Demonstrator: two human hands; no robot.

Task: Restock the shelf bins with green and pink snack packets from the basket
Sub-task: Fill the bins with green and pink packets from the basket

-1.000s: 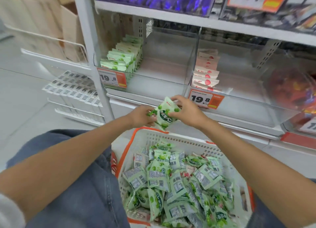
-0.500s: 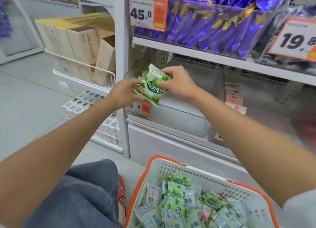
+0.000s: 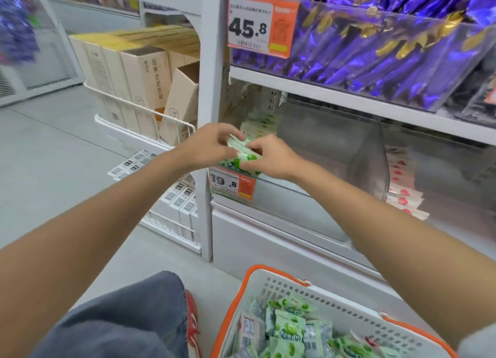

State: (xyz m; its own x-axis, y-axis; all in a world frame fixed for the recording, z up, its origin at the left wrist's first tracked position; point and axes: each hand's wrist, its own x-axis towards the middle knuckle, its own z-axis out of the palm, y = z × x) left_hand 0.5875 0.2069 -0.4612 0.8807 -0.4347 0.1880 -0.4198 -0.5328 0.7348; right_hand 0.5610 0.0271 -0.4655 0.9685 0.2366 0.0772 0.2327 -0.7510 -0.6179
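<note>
Both hands pinch one green packet between them: our left hand curls over its left end and our right hand grips its right end, the fingertips nearly meeting on top. We hold the packet at the front left corner of the clear bin, just above the 19.8 tag and in front of a row of like green packets standing on edge along the bin's left side. Far left, tall cartons stand in a white wire rack, with small barcoded boxes on a lower rack beneath. A white post separates those racks from our shelf. Above the bin, a 45.8 tag hangs on the front of a clear tray of purple packets. Right of a clear divider, pink packets lie stacked in the next compartment. Low in the view we see our denim knee, a red shoe beside it, and then the white basket with its orange rim, on the floor below the shelf, holding a heap of green packets; its right part runs out of view.
</note>
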